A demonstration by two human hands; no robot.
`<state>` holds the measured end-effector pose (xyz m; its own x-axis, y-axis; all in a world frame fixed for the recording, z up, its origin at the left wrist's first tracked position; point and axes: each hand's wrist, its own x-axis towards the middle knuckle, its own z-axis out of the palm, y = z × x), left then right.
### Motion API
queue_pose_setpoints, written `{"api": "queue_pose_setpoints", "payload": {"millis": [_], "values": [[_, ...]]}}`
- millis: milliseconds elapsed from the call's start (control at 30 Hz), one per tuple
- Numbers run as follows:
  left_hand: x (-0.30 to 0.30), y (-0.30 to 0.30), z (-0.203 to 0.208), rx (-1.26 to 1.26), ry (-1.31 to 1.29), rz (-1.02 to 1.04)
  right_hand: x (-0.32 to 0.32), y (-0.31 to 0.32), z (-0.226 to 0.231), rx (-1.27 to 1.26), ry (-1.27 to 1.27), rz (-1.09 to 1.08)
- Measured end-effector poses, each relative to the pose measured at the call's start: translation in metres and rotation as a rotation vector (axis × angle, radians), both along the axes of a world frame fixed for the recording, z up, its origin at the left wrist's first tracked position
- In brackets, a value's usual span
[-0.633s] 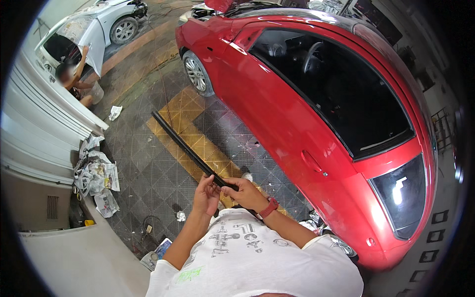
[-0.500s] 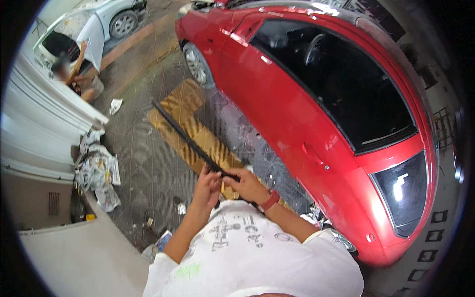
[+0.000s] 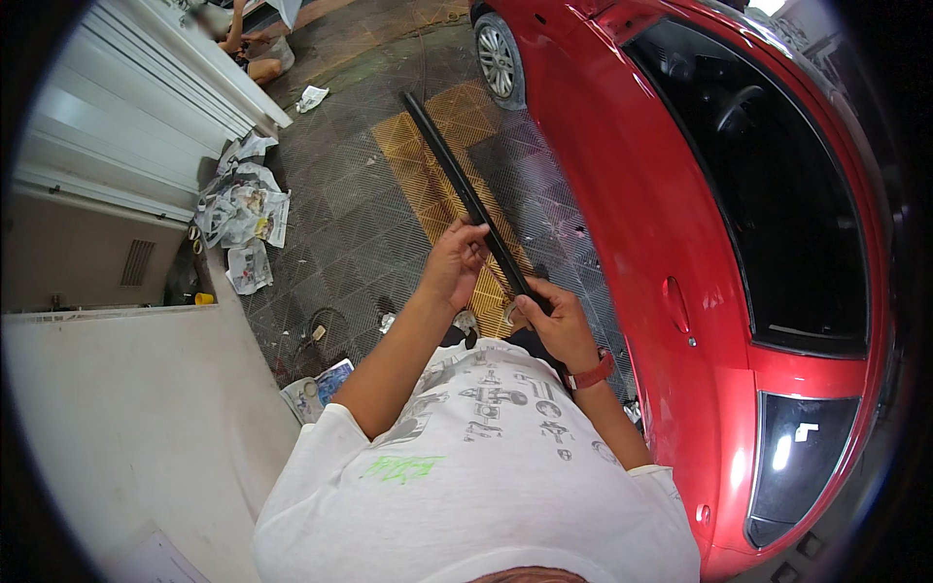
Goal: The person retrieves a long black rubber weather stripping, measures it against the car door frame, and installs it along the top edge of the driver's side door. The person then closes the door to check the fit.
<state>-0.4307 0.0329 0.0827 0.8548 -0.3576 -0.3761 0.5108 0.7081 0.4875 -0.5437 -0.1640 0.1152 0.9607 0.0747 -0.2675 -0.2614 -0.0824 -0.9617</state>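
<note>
A long, narrow black trim strip (image 3: 455,173) slants up and to the left from in front of my waist. Its near end is in my right hand (image 3: 564,325), thumb on top and fingers curled round it. Farther along, my left hand (image 3: 455,264) is closed at the strip's left edge, its fingertips pinched against it. A thin brownish strand (image 3: 500,278) shows beside the strip between my two hands; I cannot tell whether it is attached.
A red car (image 3: 632,223) stands close on my right. On the left are a pale wall panel (image 3: 126,408), a white ribbed shutter (image 3: 146,97) and crumpled newspaper (image 3: 243,209). Dark and yellow grid tiles (image 3: 340,185) cover the floor. A person (image 3: 255,49) sits at the far left.
My hands and the strip have shifted right and farther up in the picture, and the strip is held more steeply. My hands are wider apart along it. The view has turned, moving the car rightward.
</note>
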Motion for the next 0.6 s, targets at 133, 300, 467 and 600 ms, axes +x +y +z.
{"api": "queue_pose_setpoints", "payload": {"millis": [133, 300, 467, 600], "values": [[0.022, 0.014, 0.016, 0.024, -0.036, 0.128, -0.002, 0.0, 0.001, -0.081, -0.039, 0.008], [0.032, 0.03, 0.022, 0.017, -0.032, 0.147, -0.004, 0.0, -0.004, -0.129, -0.093, 0.025], [0.029, 0.035, 0.002, -0.04, -0.05, 0.129, -0.003, 0.0, 0.0, -0.229, -0.143, 0.06], [0.022, 0.027, 0.008, -0.054, 0.006, 0.138, -0.006, -0.002, 0.013, -0.263, -0.123, 0.063]]}}
